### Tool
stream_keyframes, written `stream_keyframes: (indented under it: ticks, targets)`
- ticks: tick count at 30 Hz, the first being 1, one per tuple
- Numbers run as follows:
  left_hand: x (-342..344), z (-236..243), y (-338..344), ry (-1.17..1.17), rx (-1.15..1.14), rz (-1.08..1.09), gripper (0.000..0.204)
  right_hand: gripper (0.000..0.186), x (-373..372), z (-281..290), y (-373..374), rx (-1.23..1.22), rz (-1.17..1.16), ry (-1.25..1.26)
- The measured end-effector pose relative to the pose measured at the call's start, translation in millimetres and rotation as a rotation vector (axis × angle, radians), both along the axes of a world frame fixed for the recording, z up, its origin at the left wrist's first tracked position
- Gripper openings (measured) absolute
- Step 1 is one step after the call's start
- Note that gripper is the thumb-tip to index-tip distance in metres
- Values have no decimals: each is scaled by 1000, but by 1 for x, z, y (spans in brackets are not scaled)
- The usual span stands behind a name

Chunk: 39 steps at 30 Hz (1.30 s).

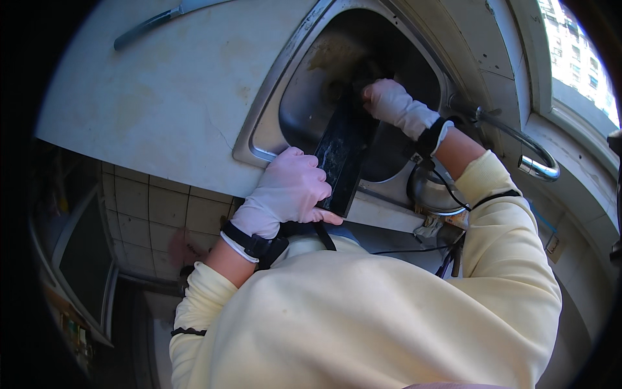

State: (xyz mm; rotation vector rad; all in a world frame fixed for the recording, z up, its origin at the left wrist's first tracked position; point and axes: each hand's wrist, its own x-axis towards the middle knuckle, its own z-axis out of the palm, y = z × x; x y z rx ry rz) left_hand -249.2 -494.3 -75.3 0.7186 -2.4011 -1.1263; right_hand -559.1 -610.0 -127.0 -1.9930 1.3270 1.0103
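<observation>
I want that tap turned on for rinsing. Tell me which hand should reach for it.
Probably the right hand. It grips the far end of the black tray inside the sink, on the same side as the faucet. The left hand clamps the tray's near end at the sink's front rim, so it can steady it.

Cream sleeves, white gloves, blk wrist straps w/ cables

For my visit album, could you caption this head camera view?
Gloved left hand and right hand hold a long black tray over a steel sink.
</observation>
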Motion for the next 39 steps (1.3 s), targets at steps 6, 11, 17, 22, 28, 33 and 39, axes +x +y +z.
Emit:
stream_keyframes:
  ticks: [6,11,17,22,28,33,39]
  targets:
    - [-2,-1,2,16,-16,16,59,20,12,9,11,-118,-413,-131]
    - [-2,1,3,-3,-19,6,58,15,32,32,40,-28,-221,-325]
    - [-4,3,3,-30,-46,27,59,17,58,63,56,169,-217,-395]
    - [-3,4,4,-14,-43,6,60,20,70,64,40,-86,-359,-90]
    - [-5,3,5,1,-39,20,62,23,81,72,65,118,-305,-159]
    - [-3,8,4,-21,-44,6,64,29,16,-2,12,-202,-342,121]
    - [-3,3,5,-36,-12,-3,59,43,-64,-88,-47,-185,-143,209]
